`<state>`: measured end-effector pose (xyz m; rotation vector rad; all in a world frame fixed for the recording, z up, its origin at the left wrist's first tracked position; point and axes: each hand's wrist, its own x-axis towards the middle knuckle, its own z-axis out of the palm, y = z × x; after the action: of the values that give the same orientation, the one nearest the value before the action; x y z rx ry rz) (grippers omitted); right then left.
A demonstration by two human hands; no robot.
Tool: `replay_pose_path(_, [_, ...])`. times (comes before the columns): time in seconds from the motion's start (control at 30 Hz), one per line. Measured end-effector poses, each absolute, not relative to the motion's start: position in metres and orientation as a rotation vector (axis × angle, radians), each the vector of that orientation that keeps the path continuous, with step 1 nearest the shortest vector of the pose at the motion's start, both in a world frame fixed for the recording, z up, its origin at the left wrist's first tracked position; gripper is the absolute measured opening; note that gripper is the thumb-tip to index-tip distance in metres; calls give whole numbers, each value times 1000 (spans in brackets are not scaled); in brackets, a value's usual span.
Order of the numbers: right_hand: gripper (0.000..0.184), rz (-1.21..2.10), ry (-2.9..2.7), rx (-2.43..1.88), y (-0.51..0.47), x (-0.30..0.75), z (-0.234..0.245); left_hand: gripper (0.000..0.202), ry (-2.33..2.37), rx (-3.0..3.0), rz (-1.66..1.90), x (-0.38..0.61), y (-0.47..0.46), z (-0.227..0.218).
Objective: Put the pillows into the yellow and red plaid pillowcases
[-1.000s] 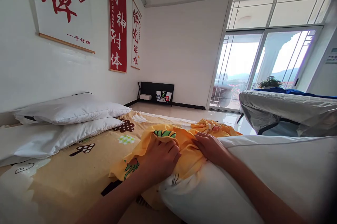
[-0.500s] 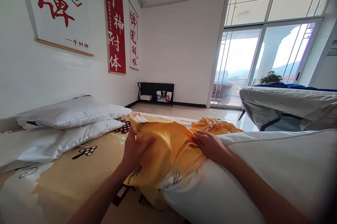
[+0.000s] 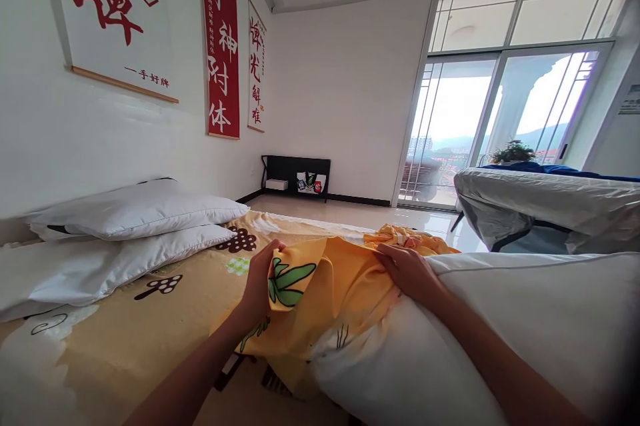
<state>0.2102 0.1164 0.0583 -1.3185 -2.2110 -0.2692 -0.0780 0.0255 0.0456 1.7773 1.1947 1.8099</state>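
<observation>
A yellow pillowcase (image 3: 345, 279) printed with green leaves is stretched between my two hands. My left hand (image 3: 260, 279) is closed on its left edge, where a leaf print faces me. At the upper right edge of the cloth, my right hand (image 3: 407, 271) pinches the fabric, its wrist lying against a large white pillow (image 3: 540, 313). The near end of that pillow meets the lower right of the pillowcase; how far it reaches inside cannot be made out. Both lie over a bed with a tan patterned sheet (image 3: 120, 346).
Two white pillows (image 3: 150, 213) are stacked at the left by the wall. Bunched yellow cloth (image 3: 410, 239) lies beyond my right hand. A plastic-covered table (image 3: 550, 199) stands at the right, and a low black rack (image 3: 295, 166) is against the far wall.
My left hand has gone from spread fingers against the cloth to closed on its edge, turning the leaf print into view. My right hand keeps its hold, shifted slightly right.
</observation>
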Motion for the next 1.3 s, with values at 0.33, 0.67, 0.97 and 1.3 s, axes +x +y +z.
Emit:
replay_pose_path(0.33, [29, 118, -2229, -1068, 101, 198, 117, 11, 1035, 2517, 2288, -73, 15, 24])
replay_pose_path(0.67, [23, 252, -2683, -953, 58, 106, 146, 30, 907, 2921, 2219, -72, 18, 4])
replay_pose_path(0.97, [30, 275, -2747, -782, 64, 110, 136, 21, 877, 2533, 2302, -90, -5, 16])
replay_pose_path(1.3, [33, 471, -2956, -674, 68, 108, 174, 33, 818, 2113, 2049, -85, -19, 29])
